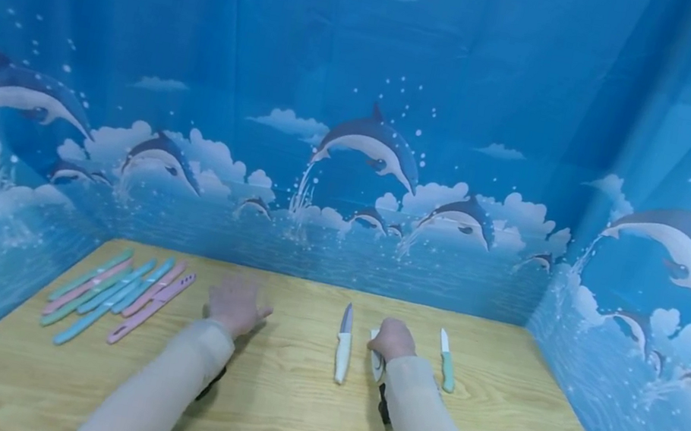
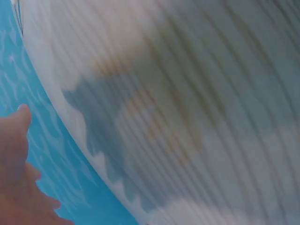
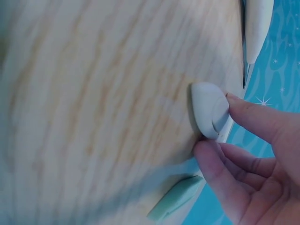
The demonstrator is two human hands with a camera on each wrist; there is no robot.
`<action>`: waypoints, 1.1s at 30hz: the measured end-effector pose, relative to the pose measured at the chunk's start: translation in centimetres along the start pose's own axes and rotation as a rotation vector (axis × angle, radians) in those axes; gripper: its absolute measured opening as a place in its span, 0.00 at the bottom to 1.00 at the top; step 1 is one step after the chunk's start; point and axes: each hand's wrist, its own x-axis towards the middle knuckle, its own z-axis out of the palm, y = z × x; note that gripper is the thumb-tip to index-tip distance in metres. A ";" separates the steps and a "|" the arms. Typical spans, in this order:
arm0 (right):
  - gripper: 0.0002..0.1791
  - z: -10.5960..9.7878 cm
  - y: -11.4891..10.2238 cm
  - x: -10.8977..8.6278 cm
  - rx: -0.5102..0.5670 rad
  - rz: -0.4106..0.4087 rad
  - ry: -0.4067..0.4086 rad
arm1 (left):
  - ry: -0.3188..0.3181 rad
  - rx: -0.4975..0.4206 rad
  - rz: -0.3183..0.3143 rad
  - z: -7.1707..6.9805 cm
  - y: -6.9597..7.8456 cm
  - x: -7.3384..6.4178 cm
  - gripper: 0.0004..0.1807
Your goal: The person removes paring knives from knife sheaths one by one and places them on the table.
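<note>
My right hand (image 1: 394, 340) pinches a white tool between thumb and fingers. In the right wrist view that tool shows a rounded white end (image 3: 210, 110) with a curved line on it; my hand hides the rest. To its left lies a knife with a white handle (image 1: 342, 357), blade pointing away. On the other side is a small knife with a mint-green handle (image 1: 446, 372). My left hand (image 1: 235, 302) is over the table, palm down and fingers spread, holding nothing. In the left wrist view its thumb (image 2: 14, 136) and fingertips show at the edge.
Left of my left hand, several pastel knife-shaped pieces lie side by side and partly overlapping, including a pink one (image 1: 152, 308) and a blue one (image 1: 83, 325). The wooden table (image 1: 281, 420) meets a blue dolphin-print curtain (image 1: 325, 250) at its back and sides.
</note>
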 end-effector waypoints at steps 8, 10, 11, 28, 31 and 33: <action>0.14 0.1 0.1 0.1 -0.001 0.007 0.012 | 0.017 -0.074 -0.008 -1.7 -5.0 -1.7 0.41; 0.13 0.2 0.1 -0.1 -0.006 0.004 0.011 | -0.011 -0.132 -0.027 -2.0 -6.6 -2.4 0.43; 0.13 0.2 0.1 -0.1 -0.010 0.003 0.010 | -0.031 -0.151 -0.041 -2.0 -7.4 -2.8 0.44; 0.12 0.2 0.1 0.1 0.001 0.046 -0.012 | -0.054 -0.087 -0.059 -4.4 -14.8 -6.1 0.50; 0.12 0.3 0.3 0.3 0.013 0.034 -0.008 | -0.068 -0.091 -0.062 -4.4 -15.9 -6.6 0.51; 0.11 0.2 0.2 0.2 0.007 0.019 0.001 | -0.084 -0.097 -0.077 -4.4 -16.3 -6.8 0.54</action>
